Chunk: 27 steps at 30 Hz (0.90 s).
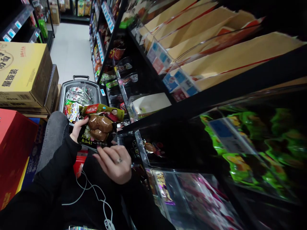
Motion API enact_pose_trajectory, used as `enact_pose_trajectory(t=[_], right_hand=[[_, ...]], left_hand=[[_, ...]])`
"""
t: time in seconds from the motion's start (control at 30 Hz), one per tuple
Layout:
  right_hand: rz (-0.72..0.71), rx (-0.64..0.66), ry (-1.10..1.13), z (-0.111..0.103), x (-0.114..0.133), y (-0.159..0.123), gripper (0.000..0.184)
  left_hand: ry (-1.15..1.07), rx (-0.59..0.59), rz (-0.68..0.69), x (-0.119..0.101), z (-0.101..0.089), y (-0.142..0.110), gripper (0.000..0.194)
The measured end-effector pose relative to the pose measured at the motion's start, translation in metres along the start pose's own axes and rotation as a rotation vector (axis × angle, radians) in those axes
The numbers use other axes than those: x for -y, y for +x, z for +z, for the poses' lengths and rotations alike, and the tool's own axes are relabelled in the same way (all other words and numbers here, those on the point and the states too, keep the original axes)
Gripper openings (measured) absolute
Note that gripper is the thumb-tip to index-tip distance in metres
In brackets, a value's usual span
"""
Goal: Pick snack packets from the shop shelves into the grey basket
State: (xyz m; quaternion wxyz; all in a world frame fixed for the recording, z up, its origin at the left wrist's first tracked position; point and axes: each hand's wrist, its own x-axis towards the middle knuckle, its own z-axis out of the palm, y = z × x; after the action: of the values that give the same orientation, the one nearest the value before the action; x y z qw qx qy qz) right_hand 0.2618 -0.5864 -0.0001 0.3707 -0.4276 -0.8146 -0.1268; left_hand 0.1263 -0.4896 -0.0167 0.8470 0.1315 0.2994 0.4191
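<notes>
My left hand (78, 129) grips the left edge of a snack packet (98, 129), a dark pouch with brown meat pieces showing and a red and green top. My right hand (114, 163), wearing a ring, lies over the packet's lower edge with fingers curled toward it. Both sleeves are black. Just beyond the packet stands a grey shopping basket (62, 92) on the floor, holding several more wrapped snack packets (76, 97). To my right, clear plastic shelf bins (148, 150) hold packaged snacks.
A black store shelf runs along the right, with green packets (240, 159) below and brown cartons (216, 41) above. Stacked cardboard boxes (22, 73) and a red box (13, 147) sit at left. A white earphone cable (96, 195) hangs over my lap. The tiled aisle (72, 48) stretches ahead.
</notes>
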Motion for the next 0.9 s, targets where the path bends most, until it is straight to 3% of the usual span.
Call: enact_pose_trajectory(t=[0.1, 0.17, 0.27, 0.37, 0.47, 0.57, 0.63, 0.7, 0.77, 0.83, 0.9], right_hand=[[0.300, -0.061, 0.022, 0.005, 0.000, 0.005, 0.051], [0.349, -0.040, 0.044, 0.012, -0.003, 0.007, 0.061], [0.376, -0.060, 0.240, 0.026, -0.013, 0.003, 0.055], [0.538, -0.290, 0.536, 0.043, -0.025, -0.004, 0.054], [0.840, -0.533, 0.864, 0.052, -0.036, -0.006, 0.056], [1.111, -0.503, 1.249, 0.051, -0.044, -0.005, 0.046], [1.191, -0.476, 1.396, 0.047, -0.047, -0.005, 0.043], [1.222, -0.448, 1.445, 0.045, -0.048, -0.004, 0.041], [1.231, -0.396, 1.458, 0.046, -0.047, -0.004, 0.042], [1.231, -0.372, 1.433, 0.047, -0.045, -0.003, 0.043], [1.230, -0.384, 1.318, 0.049, -0.044, -0.005, 0.045]], left_hand=[[0.058, 0.037, 0.089, 0.003, 0.022, -0.008, 0.048], [0.115, 0.083, 0.213, 0.006, 0.034, -0.013, 0.054], [0.223, 0.195, 0.312, 0.011, 0.042, -0.019, 0.060], [0.476, 0.289, 0.343, 0.015, 0.042, -0.022, 0.058], [0.722, 0.270, 0.408, 0.022, 0.045, -0.027, 0.053], [0.674, 0.176, 0.516, 0.027, 0.050, -0.029, 0.056], [0.570, 0.055, 0.602, 0.028, 0.051, -0.025, 0.062], [0.496, -0.006, 0.588, 0.025, 0.046, -0.019, 0.065], [0.454, 0.024, 0.480, 0.018, 0.038, -0.011, 0.060], [0.430, 0.046, 0.407, 0.004, 0.028, -0.004, 0.050], [0.440, 0.009, 0.419, -0.014, 0.014, 0.002, 0.042]])
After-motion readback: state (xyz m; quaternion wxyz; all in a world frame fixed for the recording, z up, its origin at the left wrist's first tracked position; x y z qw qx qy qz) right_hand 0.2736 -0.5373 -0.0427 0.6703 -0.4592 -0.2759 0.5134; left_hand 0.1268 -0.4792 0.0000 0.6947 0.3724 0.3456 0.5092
